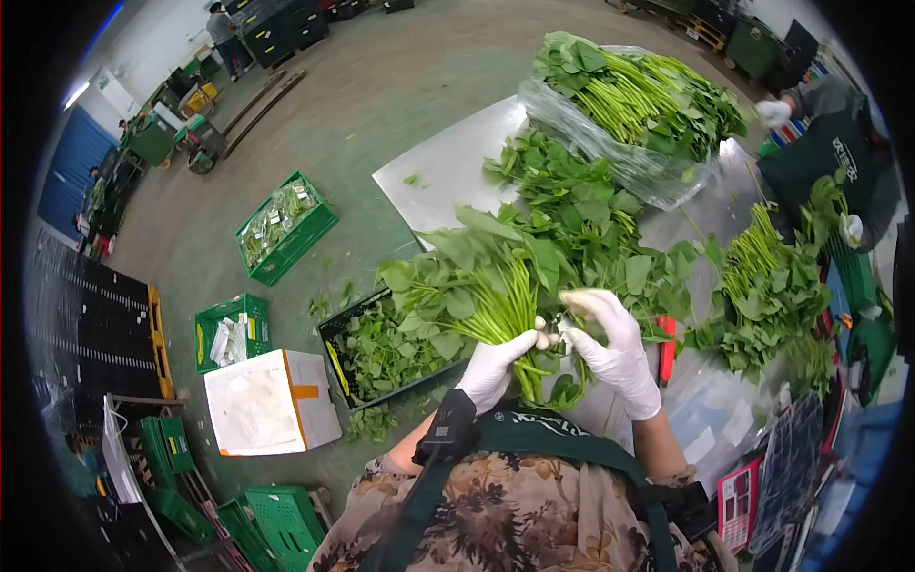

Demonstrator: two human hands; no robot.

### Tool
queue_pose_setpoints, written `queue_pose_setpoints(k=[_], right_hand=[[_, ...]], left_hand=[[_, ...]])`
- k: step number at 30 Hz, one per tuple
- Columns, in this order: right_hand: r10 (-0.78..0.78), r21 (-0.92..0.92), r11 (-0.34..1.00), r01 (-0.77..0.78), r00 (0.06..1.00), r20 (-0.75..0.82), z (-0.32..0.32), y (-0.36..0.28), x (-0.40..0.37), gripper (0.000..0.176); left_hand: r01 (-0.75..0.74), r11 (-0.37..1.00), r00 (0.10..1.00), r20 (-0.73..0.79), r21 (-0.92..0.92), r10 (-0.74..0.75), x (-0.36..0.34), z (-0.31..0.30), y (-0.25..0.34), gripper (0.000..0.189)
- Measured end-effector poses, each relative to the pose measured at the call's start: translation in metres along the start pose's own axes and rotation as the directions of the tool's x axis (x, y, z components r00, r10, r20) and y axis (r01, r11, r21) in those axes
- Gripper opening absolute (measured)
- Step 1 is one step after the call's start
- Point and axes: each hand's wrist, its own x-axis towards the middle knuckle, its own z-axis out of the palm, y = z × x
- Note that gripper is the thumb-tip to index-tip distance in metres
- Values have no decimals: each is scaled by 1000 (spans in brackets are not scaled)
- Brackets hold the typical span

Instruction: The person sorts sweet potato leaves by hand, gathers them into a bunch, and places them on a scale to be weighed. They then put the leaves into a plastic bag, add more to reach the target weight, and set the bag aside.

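- In the head view, a bunch of long green stems with broad leaves (500,305) is held above the silvery metal table (443,181) edge.
- Its long axis runs lengthwise from the wearer, leaves pointing away and leftward, cut ends toward the apron.
- The stems are gripped by the white-gloved left hand (494,367), fingers closed round them.
- The white-gloved right hand (618,355) is held beside them, fingers curled; whether anything is pinched cannot be told.
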Motion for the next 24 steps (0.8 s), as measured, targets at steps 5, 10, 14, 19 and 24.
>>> queue_pose_setpoints(k=[5, 10, 14, 19, 24], right_hand=[[-40, -48, 998, 44, 996, 75, 31, -9, 6, 55], [19, -32, 999, -13, 981, 192, 36, 5, -3, 56], [115, 222, 964, -146, 982, 148, 20, 10, 3, 38], [299, 190, 948, -256, 921, -249, 17, 84, 18, 24], [194, -690, 692, -211, 976, -104, 23, 107, 11, 32]], left_hand=[[239, 960, 929, 322, -143, -183, -16, -16, -27, 17], [397, 898, 887, 331, -188, -323, -25, -25, -32, 17], [413, 904, 888, 273, -115, -371, -27, -15, -16, 19], [66, 969, 998, 41, -238, -58, -19, -36, -1, 19], [-6, 917, 973, -214, -400, -87, -12, -44, 14, 19]])
